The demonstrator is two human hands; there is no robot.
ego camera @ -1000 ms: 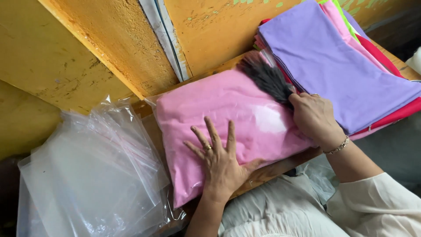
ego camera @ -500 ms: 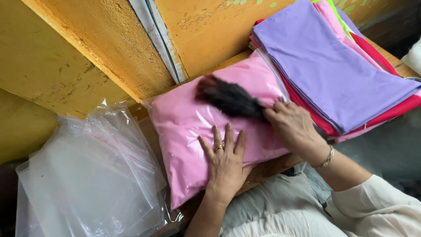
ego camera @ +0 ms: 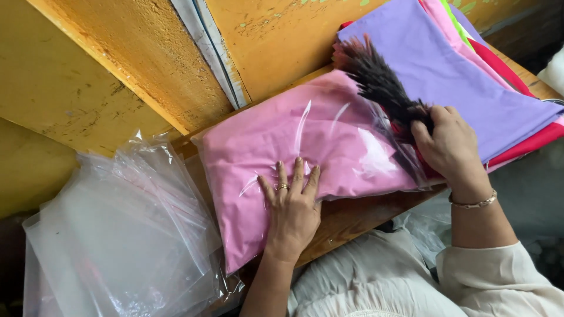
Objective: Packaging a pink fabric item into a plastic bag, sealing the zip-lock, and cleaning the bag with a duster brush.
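Left hand [ego camera: 292,206] lies flat, fingers spread open, pressing the near edge of the pink cloth in a clear bag [ego camera: 305,152], which sits at the centre of the wooden table [ego camera: 358,214]. At three o'clock from it, the right hand [ego camera: 447,144] is closed around the handle of a dark bristle brush [ego camera: 379,82], bristles pointing to eleven o'clock over the bag's far corner. At one o'clock, a stack of folded cloths [ego camera: 470,88], purple on top, touches the bag. At eight o'clock, a loose pile of empty clear bags [ego camera: 117,235] lies just beside it.
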